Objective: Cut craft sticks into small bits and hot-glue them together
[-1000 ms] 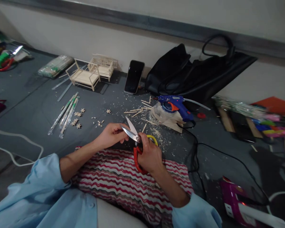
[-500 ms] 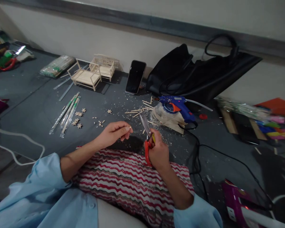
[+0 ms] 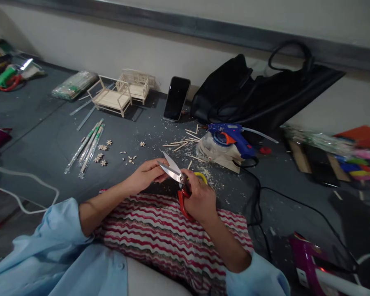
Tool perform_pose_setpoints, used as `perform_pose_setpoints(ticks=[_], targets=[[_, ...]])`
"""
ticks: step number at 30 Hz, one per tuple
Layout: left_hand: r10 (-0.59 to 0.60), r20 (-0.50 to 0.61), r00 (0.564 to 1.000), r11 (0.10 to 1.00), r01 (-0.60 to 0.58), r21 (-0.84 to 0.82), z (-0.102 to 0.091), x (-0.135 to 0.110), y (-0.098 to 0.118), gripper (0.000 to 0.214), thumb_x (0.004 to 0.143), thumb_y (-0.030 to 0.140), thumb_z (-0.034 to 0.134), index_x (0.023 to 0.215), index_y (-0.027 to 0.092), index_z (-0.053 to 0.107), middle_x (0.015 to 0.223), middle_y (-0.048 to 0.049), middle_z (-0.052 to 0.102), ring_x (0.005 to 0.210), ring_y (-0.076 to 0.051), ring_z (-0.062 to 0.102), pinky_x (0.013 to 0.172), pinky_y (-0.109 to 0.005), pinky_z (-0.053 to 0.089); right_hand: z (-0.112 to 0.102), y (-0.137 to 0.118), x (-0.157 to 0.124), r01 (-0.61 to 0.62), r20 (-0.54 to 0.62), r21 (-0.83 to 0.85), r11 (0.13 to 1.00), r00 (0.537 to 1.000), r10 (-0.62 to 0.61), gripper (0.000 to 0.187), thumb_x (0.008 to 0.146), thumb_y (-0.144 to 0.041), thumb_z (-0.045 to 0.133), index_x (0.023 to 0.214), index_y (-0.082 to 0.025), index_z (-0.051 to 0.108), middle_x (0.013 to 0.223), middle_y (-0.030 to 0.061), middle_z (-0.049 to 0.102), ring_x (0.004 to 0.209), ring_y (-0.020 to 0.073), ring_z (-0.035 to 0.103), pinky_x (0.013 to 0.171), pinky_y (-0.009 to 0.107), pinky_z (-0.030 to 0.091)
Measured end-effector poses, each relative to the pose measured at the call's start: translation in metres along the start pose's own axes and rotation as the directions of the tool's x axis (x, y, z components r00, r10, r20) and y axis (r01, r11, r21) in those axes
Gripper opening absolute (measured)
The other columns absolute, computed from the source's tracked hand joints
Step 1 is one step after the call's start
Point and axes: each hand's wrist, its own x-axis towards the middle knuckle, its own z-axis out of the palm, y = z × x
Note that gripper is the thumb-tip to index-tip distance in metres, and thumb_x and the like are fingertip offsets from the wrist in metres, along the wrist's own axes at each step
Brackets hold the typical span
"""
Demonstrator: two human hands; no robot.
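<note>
My right hand (image 3: 201, 196) grips a pair of scissors (image 3: 174, 172) by its red and yellow handles, and the blades are spread apart. The blade tips reach the fingers of my left hand (image 3: 148, 174). That hand is closed in a pinch; whatever it pinches is too small or hidden behind the blades to make out. Left of it lie tiny cut wooden bits (image 3: 131, 159) and several small flower-shaped wooden pieces (image 3: 102, 148). Thin wooden sticks (image 3: 179, 144) and pale shavings are scattered just beyond my hands.
A blue glue gun (image 3: 231, 133) rests on a roll, its black cord trailing right. Behind stand two miniature wooden furniture frames (image 3: 112, 100), a phone (image 3: 176, 98) and a black bag (image 3: 246, 98). Wrapped stick bundles (image 3: 88, 148) lie left. A striped cloth (image 3: 160, 230) covers my lap.
My right hand has brought the scissors left to the fingers of my left hand, and the blades have opened. My left hand stays nearly in place.
</note>
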Motion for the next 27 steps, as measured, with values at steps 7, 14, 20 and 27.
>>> perform_pose_setpoints(ticks=[7,14,20,27], targets=[[0.009,-0.012,1.0,1.0,-0.009,0.016,-0.0014,-0.0015,-0.005,0.035,0.091,0.047,0.053,0.077,0.015,0.057,0.063,0.0028,0.047,0.057,-0.008,0.038,0.057,-0.023,0.031,0.0022,0.0009,-0.002,0.007,0.052,0.023,1.0,0.999,-0.009,0.056,0.072,-0.015,0.054,0.127,-0.021,0.055,0.094,0.0053,0.072,0.081,0.0223,0.065,0.07,0.03,0.048],[0.046,-0.005,0.999,0.995,-0.046,0.093,-0.0047,-0.002,-0.0045,0.042,0.089,0.053,0.053,0.075,0.015,0.058,0.065,0.0013,0.049,0.062,-0.01,0.043,0.061,-0.025,0.034,0.0006,-0.0015,-0.0029,0.013,0.081,-0.021,1.0,0.997,-0.012,0.059,0.073,-0.015,0.054,0.132,-0.019,0.053,0.1,0.0078,0.072,0.084,0.0232,0.065,0.072,0.032,0.049],[0.06,-0.011,0.998,0.99,-0.059,0.127,-0.0041,-0.0015,0.0009,0.043,0.086,0.055,0.056,0.072,0.014,0.059,0.065,0.0005,0.05,0.062,-0.011,0.045,0.059,-0.025,0.035,0.0027,-0.0035,-0.0052,-0.014,0.114,-0.033,0.999,0.993,0.017,0.059,0.072,-0.015,0.054,0.131,-0.019,0.054,0.096,0.0071,0.073,0.08,0.0231,0.066,0.068,0.031,0.049],[0.048,-0.022,0.999,0.99,-0.045,0.13,-0.0069,-0.0019,-0.0044,0.036,0.087,0.048,0.058,0.073,0.014,0.06,0.067,0.0004,0.052,0.064,-0.011,0.047,0.062,-0.024,0.037,0.0018,-0.0045,-0.0064,-0.036,0.106,-0.037,0.999,0.994,0.04,0.053,0.073,-0.018,0.053,0.125,-0.02,0.058,0.08,0.0049,0.072,0.069,0.022,0.065,0.062,0.029,0.047]])
